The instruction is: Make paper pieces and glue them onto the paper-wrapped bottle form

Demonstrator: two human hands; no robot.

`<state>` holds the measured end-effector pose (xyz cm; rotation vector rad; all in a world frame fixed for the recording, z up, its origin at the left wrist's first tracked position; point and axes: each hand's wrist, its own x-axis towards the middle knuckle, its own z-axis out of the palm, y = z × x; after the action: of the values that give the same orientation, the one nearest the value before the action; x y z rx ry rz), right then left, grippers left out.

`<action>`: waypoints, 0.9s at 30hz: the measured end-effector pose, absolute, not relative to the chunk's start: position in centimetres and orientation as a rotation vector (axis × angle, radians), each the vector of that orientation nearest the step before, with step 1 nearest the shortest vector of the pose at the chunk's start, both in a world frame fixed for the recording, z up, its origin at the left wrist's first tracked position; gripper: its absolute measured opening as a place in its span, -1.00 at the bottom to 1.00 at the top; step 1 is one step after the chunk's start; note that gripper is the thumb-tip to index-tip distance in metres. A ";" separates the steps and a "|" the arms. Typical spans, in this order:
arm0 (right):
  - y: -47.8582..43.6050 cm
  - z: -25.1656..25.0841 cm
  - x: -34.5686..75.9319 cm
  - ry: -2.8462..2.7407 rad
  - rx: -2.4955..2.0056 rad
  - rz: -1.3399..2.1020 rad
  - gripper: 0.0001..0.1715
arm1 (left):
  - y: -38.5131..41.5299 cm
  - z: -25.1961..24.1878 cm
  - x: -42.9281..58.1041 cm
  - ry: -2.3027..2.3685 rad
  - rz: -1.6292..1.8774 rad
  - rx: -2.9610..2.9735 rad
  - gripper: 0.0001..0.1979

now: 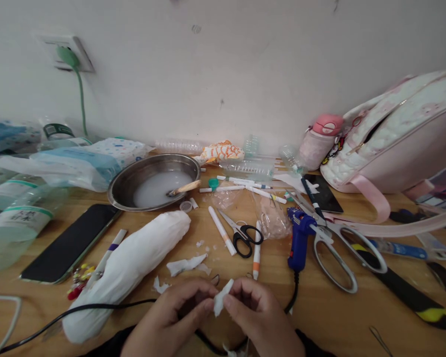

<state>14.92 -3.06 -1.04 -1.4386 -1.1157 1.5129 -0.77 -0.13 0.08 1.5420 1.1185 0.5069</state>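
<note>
A small torn piece of white paper (222, 299) is pinched between both hands near the bottom middle of the view. My left hand (180, 317) is closed on its left edge, thumb against fingers. On the other edge, my right hand (262, 317) grips it the same way. To the left lies a long, rounded shape wrapped in white paper (134, 265), with a black cord across its lower end. Torn white scraps (186, 265) lie on the wooden table just beyond my hands. Small black-handled scissors (243, 237) rest between white markers (222, 230).
A metal bowl (115, 193) of cloudy liquid holds a wooden-handled brush. A blue glue gun (299, 238), large scissors (336, 243) and a black-yellow knife (409, 292) lie right. A phone (70, 243) and plastic bottles (22, 218) lie left. A backpack (397, 139) stands back right.
</note>
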 end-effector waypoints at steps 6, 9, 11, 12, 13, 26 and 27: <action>-3.2 -1.3 15.0 -1.136 -1.414 1.504 -0.78 | 0.4 -0.5 -0.4 1.043 0.403 1.294 -0.77; -3.4 -1.7 14.9 -1.149 -1.434 1.459 -0.76 | 0.4 -0.6 -0.4 1.036 0.378 1.318 -0.75; -3.5 -2.1 14.7 -1.127 -1.417 1.471 -0.76 | 0.4 -0.5 -0.4 1.040 0.382 1.312 -0.74; -3.5 -2.2 14.7 -1.115 -1.408 1.485 -0.77 | 0.3 -0.5 -0.4 1.045 0.389 1.300 -0.73; -3.5 -2.4 14.6 -1.111 -1.412 1.496 -0.79 | 0.3 -0.5 -0.4 1.049 0.397 1.288 -0.73; -3.5 -1.3 14.7 -1.228 -1.543 1.361 -0.75 | 0.3 -0.3 -0.2 1.042 0.417 1.225 -0.68; -3.4 -1.1 14.7 -1.220 -1.545 1.353 -0.75 | 0.3 -0.4 -0.2 1.041 0.422 1.219 -0.68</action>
<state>14.69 -3.42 -1.08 -1.5445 -1.2195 1.3532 -0.23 0.25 -0.36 1.2192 1.0413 0.4224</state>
